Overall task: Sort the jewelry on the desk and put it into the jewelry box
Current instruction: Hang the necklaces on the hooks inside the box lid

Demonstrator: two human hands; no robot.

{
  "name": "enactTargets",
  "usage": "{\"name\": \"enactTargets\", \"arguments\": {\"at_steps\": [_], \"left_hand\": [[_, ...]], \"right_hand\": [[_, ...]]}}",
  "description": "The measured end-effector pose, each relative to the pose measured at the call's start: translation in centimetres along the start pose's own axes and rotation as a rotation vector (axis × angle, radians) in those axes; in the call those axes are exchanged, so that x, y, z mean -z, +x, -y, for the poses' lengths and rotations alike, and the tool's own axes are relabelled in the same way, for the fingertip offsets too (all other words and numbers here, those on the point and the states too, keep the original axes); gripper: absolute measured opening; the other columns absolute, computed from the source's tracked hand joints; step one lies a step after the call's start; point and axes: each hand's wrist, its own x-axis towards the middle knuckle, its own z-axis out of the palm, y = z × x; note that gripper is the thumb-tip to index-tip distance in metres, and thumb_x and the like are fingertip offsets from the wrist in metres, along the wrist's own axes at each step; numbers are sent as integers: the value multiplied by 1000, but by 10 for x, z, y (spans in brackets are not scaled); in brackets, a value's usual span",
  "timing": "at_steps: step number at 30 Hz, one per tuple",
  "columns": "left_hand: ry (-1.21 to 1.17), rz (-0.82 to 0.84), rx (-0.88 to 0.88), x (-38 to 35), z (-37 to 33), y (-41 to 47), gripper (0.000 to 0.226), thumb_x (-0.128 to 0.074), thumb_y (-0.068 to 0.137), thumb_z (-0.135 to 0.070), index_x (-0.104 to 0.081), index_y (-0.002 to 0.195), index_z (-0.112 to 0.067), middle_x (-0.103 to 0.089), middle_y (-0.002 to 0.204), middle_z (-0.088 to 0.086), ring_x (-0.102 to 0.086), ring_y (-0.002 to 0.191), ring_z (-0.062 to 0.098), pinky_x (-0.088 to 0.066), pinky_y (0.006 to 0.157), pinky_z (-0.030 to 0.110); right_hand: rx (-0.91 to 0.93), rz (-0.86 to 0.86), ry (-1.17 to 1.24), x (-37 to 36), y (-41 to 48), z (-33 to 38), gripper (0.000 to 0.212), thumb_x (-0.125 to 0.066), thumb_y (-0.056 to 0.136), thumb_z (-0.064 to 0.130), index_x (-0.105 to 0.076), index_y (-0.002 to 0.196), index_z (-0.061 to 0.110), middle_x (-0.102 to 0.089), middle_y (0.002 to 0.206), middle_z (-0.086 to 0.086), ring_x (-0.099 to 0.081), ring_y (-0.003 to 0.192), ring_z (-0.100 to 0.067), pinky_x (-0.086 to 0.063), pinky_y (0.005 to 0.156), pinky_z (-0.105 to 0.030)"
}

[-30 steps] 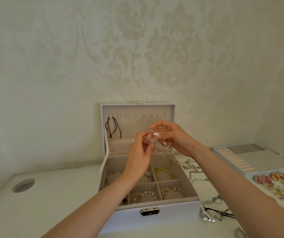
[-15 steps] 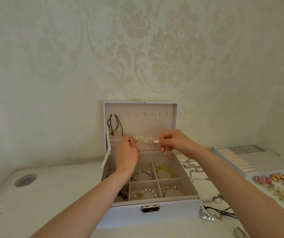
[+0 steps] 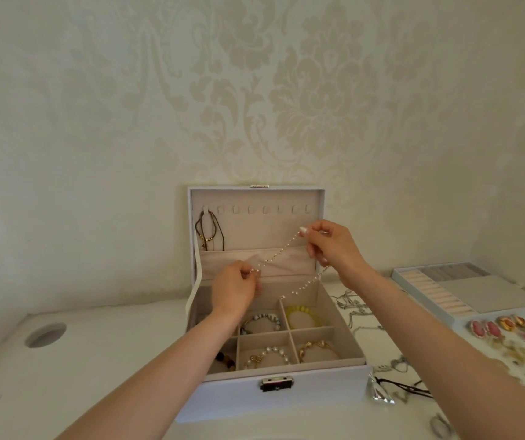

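A white jewelry box (image 3: 286, 398) stands open on the desk, its lid upright with a row of hooks. A dark cord necklace (image 3: 210, 230) hangs from the leftmost hook. Between my hands stretches a thin pearl necklace (image 3: 278, 254), held in front of the lid. My left hand (image 3: 235, 289) pinches its lower end over the box. My right hand (image 3: 331, 246) pinches it higher up near the lid's right side, and the loose tail dangles down toward the compartments. Several bracelets lie in the box's compartments.
A flat ring tray (image 3: 464, 293) lies at the right against the wall. Pink and gold earrings (image 3: 496, 328) and tangled chains (image 3: 356, 309) are scattered right of the box. A black cord pendant (image 3: 394, 389) lies by the box's front corner. A round cable hole (image 3: 45, 335) is at left.
My hands have drawn apart, stretching the pearl necklace out. The right hand rose toward the lid's hooks; the left hand moved left and lower.
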Motion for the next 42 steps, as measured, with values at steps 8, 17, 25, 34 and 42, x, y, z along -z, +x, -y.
{"name": "enactTargets", "arguments": {"at_steps": [8,17,25,34,42], "left_hand": [[-463,65,62,4,-20,-10,19,-39,98,-4,-57,102,2,-61,64,12,-59,42,13,-48,41,20],[-672,156,77,8,-26,-12,19,-40,97,-2,-53,108,-10,-69,83,22,-70,69,29,-58,59,29],[-514,44,30,5,-21,-8,24,-38,94,1,-62,93,-2,-66,88,15,-67,68,20,-56,62,26],[0,-48,-194,4,-19,-12,16,-48,92,-19,-63,97,-22,-42,108,-1,-48,91,10,-39,76,24],[-161,-13,-245,4,-21,-9,7,-55,93,-17,-54,99,-19,-62,89,-4,-58,82,8,-44,67,12]], "right_hand": [[45,200,-442,-8,-3,-10,7,-68,86,19,-68,80,14,-65,68,2,-54,56,-3,-42,55,-10],[-28,399,-214,-31,-21,-10,18,-58,92,31,-55,85,14,-68,67,-5,-63,51,-14,-50,50,-23],[-59,456,-253,-22,-20,-11,7,-71,83,14,-65,80,12,-62,54,3,-49,45,-4,-38,49,-16],[9,372,-192,-22,-17,1,18,-61,92,24,-72,83,12,-55,51,-1,-37,40,-7,-30,43,-15],[72,333,-174,-34,-9,13,17,-65,89,24,-70,81,10,-51,52,-4,-39,42,-7,-32,44,-15]]}}
